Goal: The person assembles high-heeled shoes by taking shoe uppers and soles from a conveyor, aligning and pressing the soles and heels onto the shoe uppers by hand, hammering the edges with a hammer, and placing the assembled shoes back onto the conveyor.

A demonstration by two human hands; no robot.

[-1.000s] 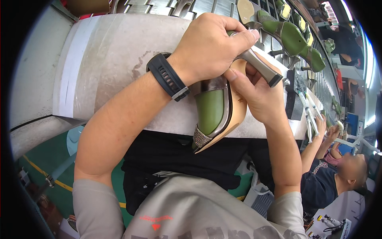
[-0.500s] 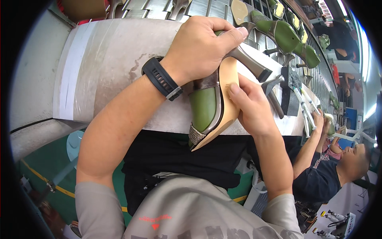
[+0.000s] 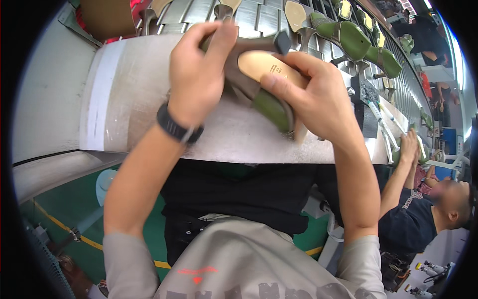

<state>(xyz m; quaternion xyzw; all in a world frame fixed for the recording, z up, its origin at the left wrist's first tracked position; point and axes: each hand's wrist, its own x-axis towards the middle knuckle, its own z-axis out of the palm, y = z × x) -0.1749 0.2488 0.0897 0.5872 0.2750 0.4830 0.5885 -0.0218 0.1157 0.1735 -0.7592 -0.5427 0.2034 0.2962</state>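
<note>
Above the pale worktop (image 3: 144, 94), both hands hold a high-heeled shoe (image 3: 252, 65) with a tan sole, a bronze-brown heel and a green form showing inside it. My left hand (image 3: 198, 79) is closed round the shoe's back part, near the top of the heel; its fingertips are blurred. The heel (image 3: 259, 45) points right. My right hand (image 3: 321, 97) grips the sole from the right, thumb pressed on the tan face and fingers over the far edge. The toe, smeared by motion, points down and right.
Along the far side runs a metal slat conveyor (image 3: 194, 12) with several green-and-bronze heeled shoes (image 3: 354, 41) on it. To the right stand a dark block (image 3: 367, 107) and white syringe-like tubes (image 3: 382, 124). A co-worker's hands (image 3: 409, 147) are beyond. A cardboard box (image 3: 107, 20) sits far left.
The shoe has swung round and moved away from me, its heel now higher and further left. My left hand has moved left, and my right hand has risen further up the sole.
</note>
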